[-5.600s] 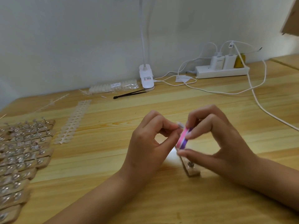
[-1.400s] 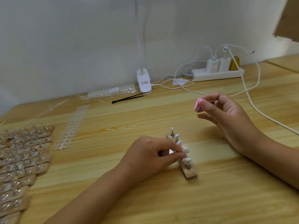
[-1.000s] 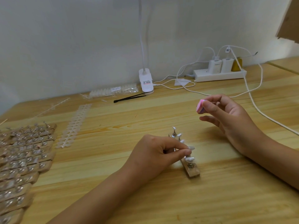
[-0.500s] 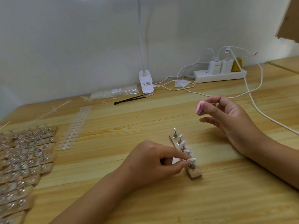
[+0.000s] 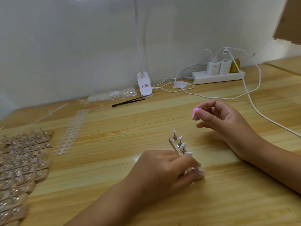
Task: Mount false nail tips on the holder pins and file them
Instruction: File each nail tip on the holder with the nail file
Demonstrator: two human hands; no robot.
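Note:
A small wooden holder strip (image 5: 173, 143) with several metal pins lies on the table's middle. Clear nail tips sit on its pins (image 5: 180, 138). My left hand (image 5: 164, 170) covers the strip's near end and pinches the nail tip (image 5: 200, 170) on the nearest pin between thumb and fingers. My right hand (image 5: 223, 121) hovers above and to the right of the strip, holding a small pink and purple file block (image 5: 195, 113) between thumb and fingers.
Many more pin holders (image 5: 21, 160) lie stacked at the left. A strip of unused nail tips (image 5: 71, 132), a bag of tips (image 5: 112, 95), black tweezers (image 5: 128, 101), a lamp clamp (image 5: 144, 85), a power strip (image 5: 218, 76) and white cables (image 5: 254, 103) lie beyond.
My left hand slid down the holder to its nearest pin and now pinches the tip there. My right hand, with the file block, stayed lifted off to the right.

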